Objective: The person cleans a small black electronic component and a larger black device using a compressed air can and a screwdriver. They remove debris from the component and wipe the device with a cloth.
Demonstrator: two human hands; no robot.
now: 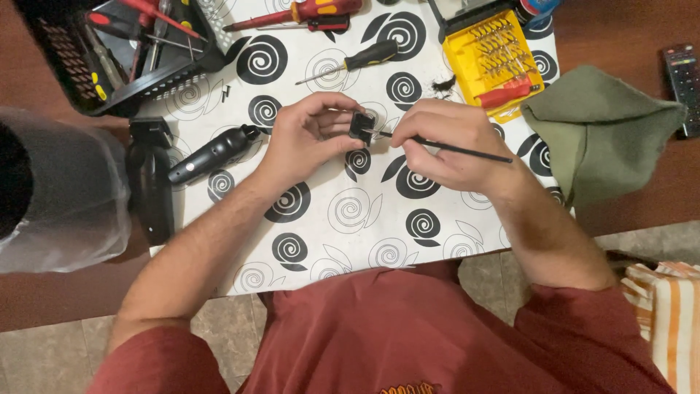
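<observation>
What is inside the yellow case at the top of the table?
The yellow case holds a row of small metal bits and a red-handled driver. Its lid is open; what lies beneath the bits is hidden.

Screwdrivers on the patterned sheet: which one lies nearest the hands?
The black-handled screwdriver, lying alone just above the left hand. The red-handled screwdrivers lie farther up at the sheet's top edge, and others sit in the black basket.

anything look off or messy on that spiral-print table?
A small dark clump of fluff or hair lies loose on the white spiral-patterned tablecloth, beside the open yellow screwdriver-bit case. Two tiny dark screws also sit loose near the black plastic tool basket. Nothing appears spilled or broken.
</observation>
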